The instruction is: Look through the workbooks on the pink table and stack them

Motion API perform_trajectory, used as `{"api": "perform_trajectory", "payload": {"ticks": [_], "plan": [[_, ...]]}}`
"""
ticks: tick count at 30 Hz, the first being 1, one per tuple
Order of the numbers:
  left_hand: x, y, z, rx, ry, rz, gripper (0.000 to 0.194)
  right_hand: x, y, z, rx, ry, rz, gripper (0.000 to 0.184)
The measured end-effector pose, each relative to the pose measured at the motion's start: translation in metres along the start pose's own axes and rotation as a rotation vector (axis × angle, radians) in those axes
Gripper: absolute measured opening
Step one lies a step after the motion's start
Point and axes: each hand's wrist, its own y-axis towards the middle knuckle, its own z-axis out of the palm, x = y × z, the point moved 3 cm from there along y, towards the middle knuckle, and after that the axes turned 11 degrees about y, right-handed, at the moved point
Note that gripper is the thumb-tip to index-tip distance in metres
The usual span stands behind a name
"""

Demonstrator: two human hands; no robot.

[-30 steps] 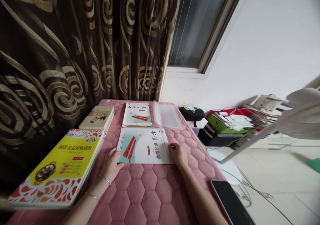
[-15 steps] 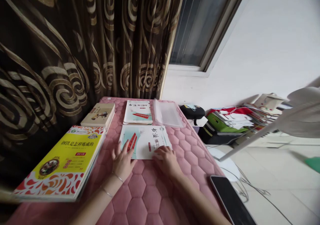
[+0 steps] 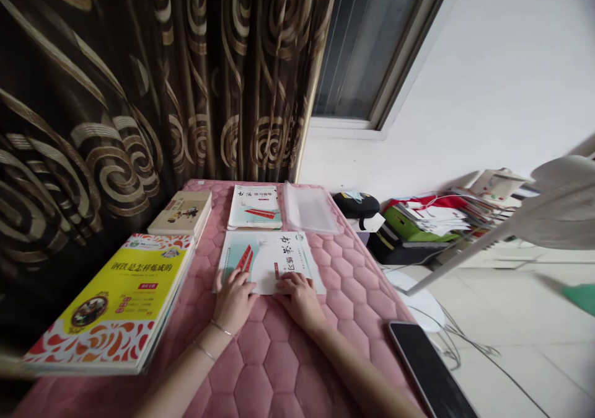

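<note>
A calligraphy exercise book [image 3: 267, 257] with a white and pale-green cover and a red design lies flat on a pink quilted surface [image 3: 260, 356], its lettering turned sideways to me. My left hand [image 3: 233, 297] rests on its near left part, fingers spread over the red design. On the near edge, right of the middle, lies my right hand [image 3: 299, 295], fingers loosely bent and flat on the cover. Just beyond is a similar calligraphy book [image 3: 255, 206] on a small stack. Clear plastic book covers [image 3: 310, 208] lie to the right of that stack.
At left, a thick yellow book [image 3: 125, 288] tops a stack, with a beige book [image 3: 180, 212] behind it. A phone [image 3: 430, 368] lies at the right edge. Past that edge are a black case [image 3: 356, 206], piled papers and a white lamp [image 3: 469, 250]. A patterned curtain [image 3: 153, 83] hangs behind.
My two hands have come closer together along the book's near edge, the right one sliding left and the left one slightly right. The camera view has shifted a little.
</note>
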Motion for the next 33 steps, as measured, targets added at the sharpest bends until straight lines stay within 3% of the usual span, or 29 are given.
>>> {"api": "perform_trajectory", "payload": {"ticks": [7, 10, 33], "plan": [[0.064, -0.021, -0.016, 0.023, 0.1, -0.164, 0.013, -0.051, -0.025, -0.041, -0.069, -0.07, 0.154, 0.017], [0.08, -0.025, -0.017, 0.052, 0.057, -0.229, 0.014, -0.069, -0.033, -0.052, -0.084, -0.034, 0.188, 0.018], [0.094, -0.03, -0.006, -0.049, -0.08, -0.214, 0.028, -0.092, -0.038, -0.058, -0.084, 0.212, 0.142, 0.029]]}}
